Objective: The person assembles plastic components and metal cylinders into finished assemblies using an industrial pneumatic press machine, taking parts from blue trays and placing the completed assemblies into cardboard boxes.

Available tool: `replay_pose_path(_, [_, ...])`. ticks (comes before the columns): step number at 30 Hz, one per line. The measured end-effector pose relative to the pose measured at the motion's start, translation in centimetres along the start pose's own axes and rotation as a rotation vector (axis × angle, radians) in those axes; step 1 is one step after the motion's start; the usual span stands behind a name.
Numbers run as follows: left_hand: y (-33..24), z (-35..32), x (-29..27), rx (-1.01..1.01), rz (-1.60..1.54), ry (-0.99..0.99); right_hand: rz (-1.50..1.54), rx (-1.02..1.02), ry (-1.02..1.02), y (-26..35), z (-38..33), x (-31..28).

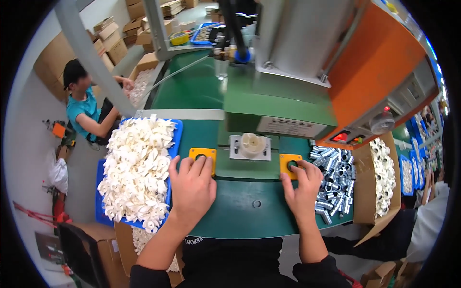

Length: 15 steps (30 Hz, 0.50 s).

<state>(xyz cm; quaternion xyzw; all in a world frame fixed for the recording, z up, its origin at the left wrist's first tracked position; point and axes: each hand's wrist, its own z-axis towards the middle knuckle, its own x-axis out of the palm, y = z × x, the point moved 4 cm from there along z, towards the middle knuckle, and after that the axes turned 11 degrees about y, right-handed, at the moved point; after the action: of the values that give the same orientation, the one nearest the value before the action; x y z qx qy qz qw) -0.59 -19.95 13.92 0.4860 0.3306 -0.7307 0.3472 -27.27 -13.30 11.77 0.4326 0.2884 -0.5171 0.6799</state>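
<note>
My left hand (193,192) rests on the table with its fingers stretched toward a yellow button box (211,152), the fingertips at its near edge. A matching yellow button box (284,158) is at my right hand (303,188), whose fingers reach its dark round button while the thumb stays apart. Neither hand holds anything. Between them, a cream plastic part (252,144) sits upright on the metal fixture plate (235,150) of a press. The green press head (278,113) stands above and behind it.
A blue tray (176,139) heaped with white plastic parts stands left. Metal sleeves (333,177) lie piled right, beside a cardboard box (363,185) of white parts. A small dark ring (256,204) lies on the green table (230,218). A person (89,108) sits at far left.
</note>
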Motion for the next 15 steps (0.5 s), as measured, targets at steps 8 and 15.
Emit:
replay_pose_path(8, [2.8,2.9,-3.6,0.097,-0.114,0.29,0.047,0.039,-0.017,-0.8,-0.1,0.6])
replay_pose_path(15, [15.6,8.7,-2.9,-0.335,0.287,0.094,0.103,0.01,-0.029,-0.7,0.5,0.6])
